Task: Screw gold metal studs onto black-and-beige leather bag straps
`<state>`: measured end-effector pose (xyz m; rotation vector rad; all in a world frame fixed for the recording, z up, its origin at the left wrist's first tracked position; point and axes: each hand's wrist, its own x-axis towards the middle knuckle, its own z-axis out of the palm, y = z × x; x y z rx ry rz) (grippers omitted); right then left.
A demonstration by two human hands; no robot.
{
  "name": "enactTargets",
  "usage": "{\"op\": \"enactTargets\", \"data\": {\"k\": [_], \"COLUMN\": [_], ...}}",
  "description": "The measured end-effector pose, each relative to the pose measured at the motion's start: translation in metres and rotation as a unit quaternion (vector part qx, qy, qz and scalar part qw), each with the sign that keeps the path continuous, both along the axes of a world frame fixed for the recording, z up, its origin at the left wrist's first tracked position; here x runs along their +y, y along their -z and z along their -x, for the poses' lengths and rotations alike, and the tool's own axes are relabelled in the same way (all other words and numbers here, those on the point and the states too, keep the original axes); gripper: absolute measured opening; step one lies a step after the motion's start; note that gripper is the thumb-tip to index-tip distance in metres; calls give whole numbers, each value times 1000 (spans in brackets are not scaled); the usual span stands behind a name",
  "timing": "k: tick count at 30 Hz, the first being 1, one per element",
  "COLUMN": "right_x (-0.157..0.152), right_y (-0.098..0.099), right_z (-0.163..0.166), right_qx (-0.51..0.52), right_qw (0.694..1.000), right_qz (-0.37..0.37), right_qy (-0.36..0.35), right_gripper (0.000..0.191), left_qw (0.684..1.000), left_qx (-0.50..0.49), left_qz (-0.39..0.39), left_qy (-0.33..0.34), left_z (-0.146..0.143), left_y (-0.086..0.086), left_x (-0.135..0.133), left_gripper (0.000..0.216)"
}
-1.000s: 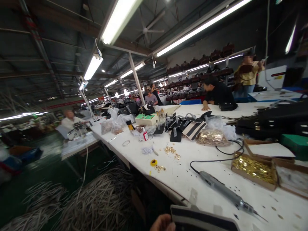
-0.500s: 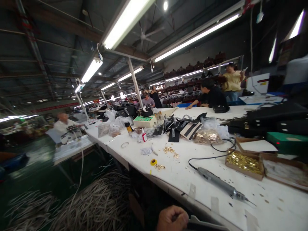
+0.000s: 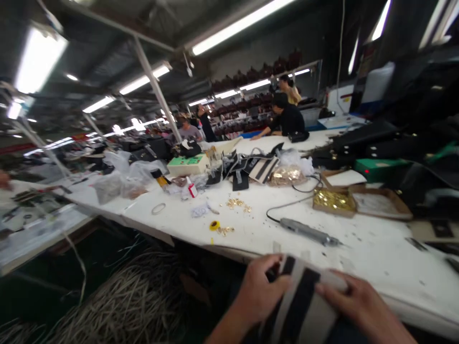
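A cream piece with black stripes [image 3: 301,306] lies across my lap, just below the front edge of the white table [image 3: 376,258]. My left hand [image 3: 260,286] grips its left end, fingers curled over the top. On its right side rests my right hand [image 3: 358,301], fingers pressed down on it. Just beyond my hands, a grey electric screwdriver [image 3: 304,231] with a black cord lies on the table.
A cardboard tray of gold fittings [image 3: 333,200] sits right of the screwdriver. Loose gold pieces [image 3: 236,204], yellow tape [image 3: 214,225], striped pieces [image 3: 258,167] and plastic bags [image 3: 125,179] lie farther back. Pale cords [image 3: 122,306] are heaped on the floor. People work at the far end.
The view has tipped down and swung right. Both my hands and the striped piece have come up into sight; earlier only my left hand showed at the bottom edge.
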<state>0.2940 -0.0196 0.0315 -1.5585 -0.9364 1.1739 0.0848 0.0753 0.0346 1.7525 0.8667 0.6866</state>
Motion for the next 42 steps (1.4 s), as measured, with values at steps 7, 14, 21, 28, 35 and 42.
{"op": "enactTargets", "data": {"k": [7, 14, 21, 28, 35, 42], "right_x": [41, 52, 54, 43, 10, 24], "right_y": [14, 37, 52, 54, 73, 81], "right_z": [10, 23, 33, -28, -158, -191], "right_qx": [220, 260, 275, 64, -378, -445], "right_qw": [973, 956, 948, 976, 893, 870], "right_qz": [-29, -80, -81, -74, 41, 114], "right_qy": [70, 114, 136, 193, 239, 179], "right_gripper": [47, 44, 47, 47, 30, 33], "left_qw": [955, 947, 927, 941, 939, 930], "left_qx": [-140, -121, -72, -33, -5, -28], "left_qz": [259, 295, 368, 335, 343, 367], "left_qy": [26, -22, -33, -24, 1, 2], "left_z": [-12, -23, -31, -32, -42, -59], "left_y": [9, 28, 40, 39, 40, 45], "left_x": [16, 23, 30, 45, 67, 71], "left_gripper": [40, 48, 53, 51, 44, 37]}}
